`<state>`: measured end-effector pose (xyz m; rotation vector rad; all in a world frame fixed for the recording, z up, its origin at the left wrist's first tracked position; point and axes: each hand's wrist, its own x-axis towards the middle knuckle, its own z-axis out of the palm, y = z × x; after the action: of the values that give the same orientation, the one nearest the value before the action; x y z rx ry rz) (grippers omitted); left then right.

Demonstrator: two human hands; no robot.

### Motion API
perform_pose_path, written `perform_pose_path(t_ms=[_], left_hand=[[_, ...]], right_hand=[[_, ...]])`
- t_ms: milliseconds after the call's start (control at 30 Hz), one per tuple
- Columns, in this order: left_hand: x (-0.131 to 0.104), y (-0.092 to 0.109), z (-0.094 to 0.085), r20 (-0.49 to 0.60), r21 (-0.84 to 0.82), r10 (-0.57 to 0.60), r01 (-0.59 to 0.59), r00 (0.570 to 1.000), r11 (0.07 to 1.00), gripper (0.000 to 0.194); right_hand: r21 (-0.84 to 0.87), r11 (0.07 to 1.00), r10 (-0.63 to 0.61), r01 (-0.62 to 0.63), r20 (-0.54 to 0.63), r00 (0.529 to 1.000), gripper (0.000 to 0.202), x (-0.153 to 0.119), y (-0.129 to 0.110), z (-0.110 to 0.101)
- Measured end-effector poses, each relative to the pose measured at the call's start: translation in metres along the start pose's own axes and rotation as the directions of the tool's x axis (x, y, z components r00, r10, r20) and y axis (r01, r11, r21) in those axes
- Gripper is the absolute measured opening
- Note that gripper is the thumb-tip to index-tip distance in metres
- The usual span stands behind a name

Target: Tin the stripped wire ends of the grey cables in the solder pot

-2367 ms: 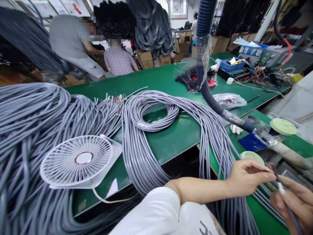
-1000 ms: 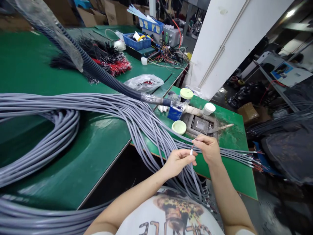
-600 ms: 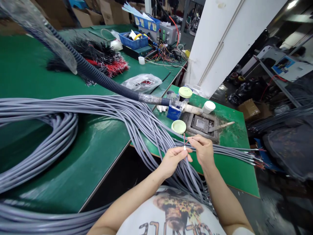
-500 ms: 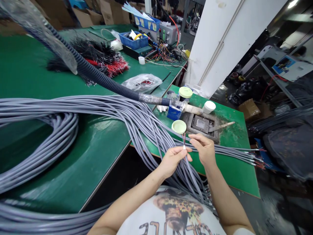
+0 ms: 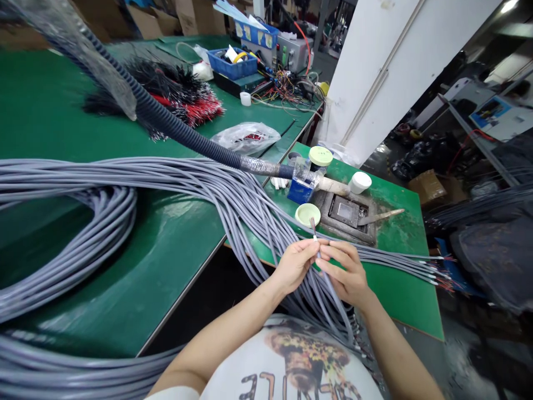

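Gray cable [image 5: 331, 288], one, held at lower center of the frame: jacket already off at the tip, white sleeve [image 5: 315, 238] in place, thin wires [image 5: 312, 224] gathered and pointing up; whether the wire tips are treated is too small to tell. Left hand [image 5: 296, 264]: grip closed, thumb and fingers pinching the cable just below the sleeve. Right hand [image 5: 343, 270]: grip nearly closed, fingertips meeting on the same cable, just beside the left. Beyond the wires, pale green dish [image 5: 301, 215], then grimy metal block [image 5: 327, 219] with flat blade [image 5: 383, 216] resting on it. Right of center, row of cable ends [image 5: 437, 273], sleeved, wires exposed, seemingly prepared alike. Left and center, thick cable bundle [image 5: 245, 205] across the worktop [image 5: 187, 233]; its share finished or left cannot be counted. Upper left, black and red wires [image 5: 183, 103], apart from both hands.
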<state>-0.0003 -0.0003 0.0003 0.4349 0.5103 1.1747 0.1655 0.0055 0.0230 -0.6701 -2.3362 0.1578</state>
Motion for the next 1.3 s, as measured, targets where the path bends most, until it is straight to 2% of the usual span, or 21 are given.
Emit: perform_pose_path(t_ms=[100, 167, 200, 233, 300, 367, 400, 467, 567, 633, 733, 1000, 1200, 1300], left_hand=[[0.001, 0.004, 0.002, 0.014, 0.087, 0.058, -0.059, 0.998, 0.994, 0.039], [-0.001, 0.007, 0.000, 0.014, 0.249, 0.158, -0.156, 0.987, 0.956, 0.043], [-0.002, 0.008, -0.002, 0.019, 0.366, 0.231, -0.221, 0.973, 0.904, 0.042], [-0.003, 0.009, -0.005, 0.039, 0.494, 0.313, -0.290, 0.949, 0.819, 0.040], [-0.003, 0.008, -0.015, 0.123, 0.719, 0.466, -0.402, 0.876, 0.567, 0.032], [-0.002, 0.004, -0.027, 0.243, 0.835, 0.549, -0.461, 0.800, 0.302, 0.023], [-0.001, 0.001, -0.033, 0.298, 0.855, 0.562, -0.478, 0.771, 0.203, 0.020], [0.002, -0.005, -0.043, 0.389, 0.858, 0.575, -0.510, 0.720, 0.057, 0.018], [0.005, -0.010, -0.051, 0.473, 0.833, 0.607, -0.548, 0.639, -0.072, 0.016], [0.006, -0.011, -0.053, 0.495, 0.823, 0.624, -0.556, 0.605, -0.114, 0.016], [0.006, -0.010, -0.052, 0.509, 0.819, 0.627, -0.556, 0.590, -0.142, 0.016], [0.006, -0.011, -0.053, 0.513, 0.823, 0.616, -0.547, 0.598, -0.155, 0.016], [0.007, -0.010, -0.052, 0.522, 0.820, 0.613, -0.547, 0.594, -0.168, 0.015], [0.007, -0.010, -0.052, 0.523, 0.818, 0.616, -0.550, 0.589, -0.168, 0.015]], right_hand=[[0.034, 0.999, 0.006, -0.004, -0.061, 0.998, 0.046, 0.009, 0.003, 0.001], [0.073, 0.994, 0.097, -0.086, -0.150, 0.984, 0.040, 0.018, 0.006, -0.001], [0.088, 0.985, 0.166, -0.151, -0.197, 0.966, 0.035, 0.024, 0.009, -0.002], [0.097, 0.970, 0.238, -0.221, -0.233, 0.943, 0.030, 0.031, 0.013, -0.004], [0.100, 0.933, 0.359, -0.345, -0.259, 0.897, 0.022, 0.045, 0.024, -0.006], [0.101, 0.898, 0.440, -0.429, -0.251, 0.862, 0.020, 0.058, 0.038, -0.006], [0.105, 0.883, 0.469, -0.458, -0.239, 0.850, 0.019, 0.063, 0.045, -0.004], [0.115, 0.863, 0.505, -0.492, -0.212, 0.836, 0.020, 0.072, 0.058, 0.002], [0.121, 0.861, 0.508, -0.494, -0.178, 0.843, 0.021, 0.081, 0.072, 0.014], [0.109, 0.870, 0.493, -0.481, -0.153, 0.857, 0.022, 0.085, 0.077, 0.022], [0.065, 0.888, 0.459, -0.455, -0.125, 0.879, 0.023, 0.090, 0.082, 0.030], [-0.030, 0.922, 0.383, -0.386, -0.084, 0.920, 0.021, 0.099, 0.084, 0.040], [-0.076, 0.924, 0.371, -0.375, -0.063, 0.927, 0.022, 0.101, 0.085, 0.045], [-0.086, 0.920, 0.378, -0.383, -0.069, 0.923, 0.023, 0.102, 0.082, 0.040]])
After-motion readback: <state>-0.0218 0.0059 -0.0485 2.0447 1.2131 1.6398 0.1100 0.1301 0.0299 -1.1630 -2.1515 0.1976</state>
